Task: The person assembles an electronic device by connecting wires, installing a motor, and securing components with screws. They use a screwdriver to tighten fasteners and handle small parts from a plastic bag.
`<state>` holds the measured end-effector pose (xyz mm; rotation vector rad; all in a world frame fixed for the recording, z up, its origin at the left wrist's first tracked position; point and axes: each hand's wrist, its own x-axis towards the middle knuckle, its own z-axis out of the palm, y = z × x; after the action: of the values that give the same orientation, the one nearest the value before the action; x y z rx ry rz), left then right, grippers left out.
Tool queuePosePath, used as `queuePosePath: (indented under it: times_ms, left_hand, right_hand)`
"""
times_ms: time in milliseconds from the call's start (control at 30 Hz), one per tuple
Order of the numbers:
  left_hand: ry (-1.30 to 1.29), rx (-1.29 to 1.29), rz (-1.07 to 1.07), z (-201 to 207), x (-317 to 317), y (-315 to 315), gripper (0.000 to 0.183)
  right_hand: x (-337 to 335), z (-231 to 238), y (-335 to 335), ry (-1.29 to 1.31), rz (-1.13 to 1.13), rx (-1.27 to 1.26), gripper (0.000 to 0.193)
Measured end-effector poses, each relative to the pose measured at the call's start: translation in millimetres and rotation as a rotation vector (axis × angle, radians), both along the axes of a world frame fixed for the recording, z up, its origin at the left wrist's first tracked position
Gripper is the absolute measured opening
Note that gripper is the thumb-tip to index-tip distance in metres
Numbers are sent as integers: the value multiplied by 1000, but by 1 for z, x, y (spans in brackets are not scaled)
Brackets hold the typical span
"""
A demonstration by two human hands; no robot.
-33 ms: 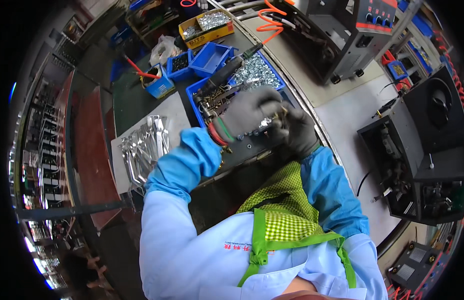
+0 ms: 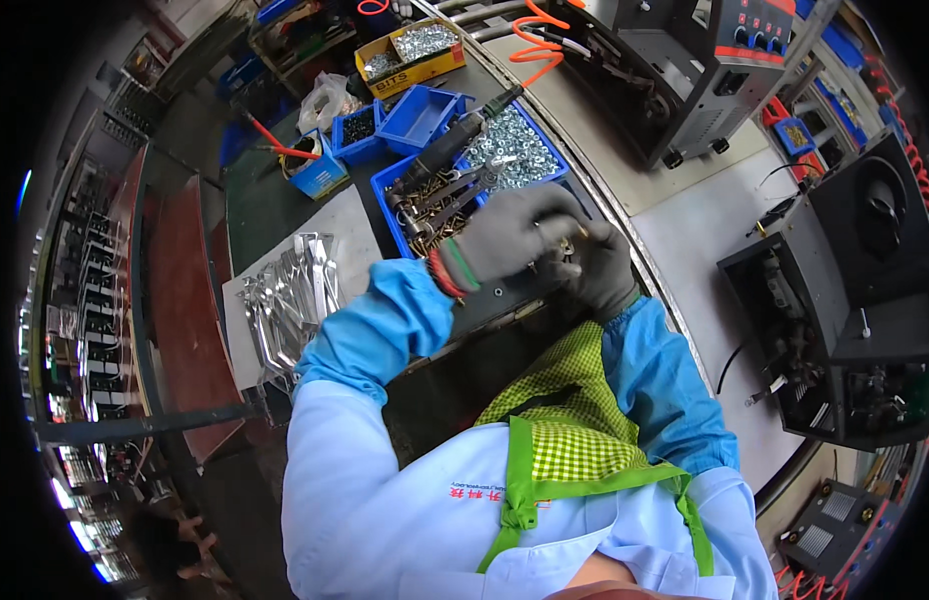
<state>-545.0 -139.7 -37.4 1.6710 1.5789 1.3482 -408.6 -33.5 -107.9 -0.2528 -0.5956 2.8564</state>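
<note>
My left hand (image 2: 507, 237), in a grey glove, reaches across the bench with its fingers closed against my right hand. My right hand (image 2: 603, 268), gloved alike, is closed in a pinch. Between the fingertips shows a small brass-coloured fastener (image 2: 584, 233); its exact shape is mostly hidden. Just beyond my left hand is a blue tray (image 2: 393, 212), with brass-coloured screws (image 2: 425, 240) on one side and shiny nuts or washers (image 2: 515, 150) on the other. A dark power driver (image 2: 447, 152) lies across the tray. One small nut (image 2: 499, 292) rests near the bench edge.
Bent metal strips (image 2: 297, 290) lie on a pale sheet at left. Behind are an empty blue bin (image 2: 417, 118), a bin of black parts (image 2: 359, 127) and a yellow carton (image 2: 417, 68) of fasteners. Dark machine housings (image 2: 835, 300) stand at right; an orange coiled hose (image 2: 540, 45) hangs behind.
My left hand has shifted right and turned slightly, uncovering more brass-coloured screws in the tray. The loose pieces seen under its fingers are mostly out of sight. My right hand has barely moved.
</note>
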Motion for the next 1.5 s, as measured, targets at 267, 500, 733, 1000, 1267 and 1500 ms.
queuePosePath:
  times_ms: [267,500,733,1000,1267,1500]
  left_hand:
    - [313,-43,-8,-37,33,62,38]
    - [339,-26,33,-46,35,126,46]
    - [969,-923,484,-78,-150,145,32]
    - [954,-769,540,-130,-187,163,30]
    - [1023,-626,580,-109,-188,158,24]
    - [1006,-544,647,-110,-183,154,19]
  right_hand:
    - [22,-48,31,-103,-262,67,32]
    - [32,-57,47,63,-366,-211,24]
    - [141,-42,45,-73,-387,-353,28]
    - [332,-33,-22,-409,-573,250,41]
    - [486,-54,-48,-951,-933,346,38]
    - [538,-85,3,-1566,-794,1019,17]
